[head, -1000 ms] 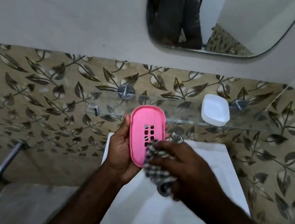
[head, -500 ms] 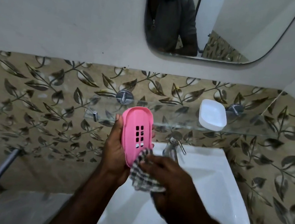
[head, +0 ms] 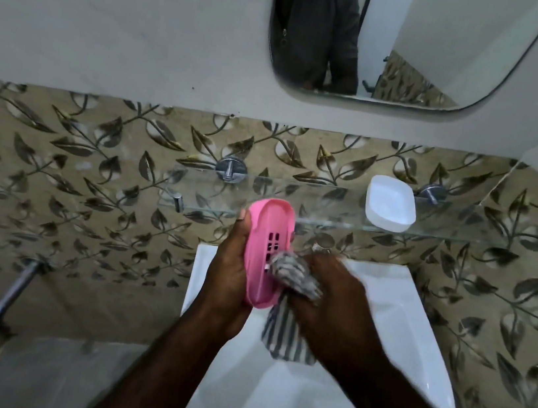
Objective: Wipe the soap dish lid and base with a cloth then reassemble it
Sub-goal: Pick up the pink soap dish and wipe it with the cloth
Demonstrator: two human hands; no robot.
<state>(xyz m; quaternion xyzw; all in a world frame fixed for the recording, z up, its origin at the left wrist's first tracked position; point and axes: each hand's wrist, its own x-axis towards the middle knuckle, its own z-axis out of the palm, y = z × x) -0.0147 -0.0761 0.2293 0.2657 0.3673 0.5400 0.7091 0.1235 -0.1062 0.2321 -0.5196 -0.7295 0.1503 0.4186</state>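
Observation:
My left hand (head: 228, 274) grips a pink soap dish part (head: 265, 234) with drain slots, held upright on its long edge above the basin. My right hand (head: 334, 296) is closed on a checked cloth (head: 295, 276), bunched against the pink part's lower right side, with a tail of cloth hanging down below. A white soap dish part (head: 389, 207) rests on the glass shelf (head: 312, 206), up and to the right of both hands.
A white washbasin (head: 413, 345) lies below the hands, its tap mostly hidden behind them. The glass shelf is fixed to leaf-patterned wall tiles by chrome mounts (head: 229, 170). A chrome tap (head: 15, 292) juts from the wall at lower left. A mirror (head: 404, 43) hangs above.
The pink part has turned more edge-on in my left hand. My right hand has slid the cloth along its lower half, and more cloth now hangs below.

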